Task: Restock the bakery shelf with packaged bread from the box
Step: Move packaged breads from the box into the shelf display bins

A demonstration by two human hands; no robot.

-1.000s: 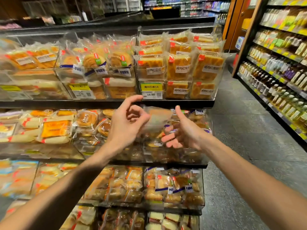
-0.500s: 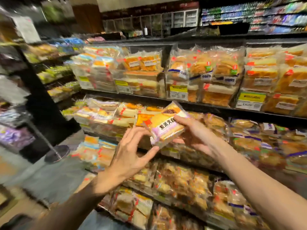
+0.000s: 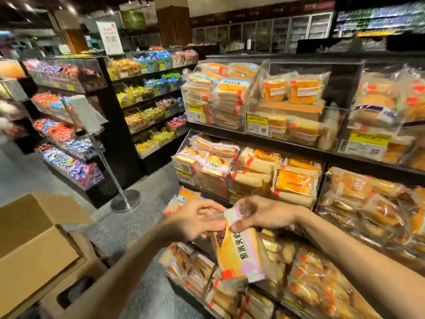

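Observation:
A packaged bread (image 3: pixel 239 252) in an orange and lilac wrapper hangs nearly upright in front of the bakery shelf (image 3: pixel 264 143). My left hand (image 3: pixel 195 219) pinches its top end from the left. My right hand (image 3: pixel 262 214) pinches the same clear top seal from the right. Matching lilac packs (image 3: pixel 213 157) lie in the left bin of the middle shelf row. An open cardboard box (image 3: pixel 34 249) stands at the lower left; its inside is hidden from here.
Clear bins full of wrapped bread fill the shelf rows on the right. A black candy rack (image 3: pixel 128 107) stands to the left across a grey floor. A metal stand (image 3: pixel 125 202) with a round base sits between the box and the shelves.
The view has swung left and the box has come into sight. The pack, held tilted at middle-shelf height before, now hangs lower and upright from both hands.

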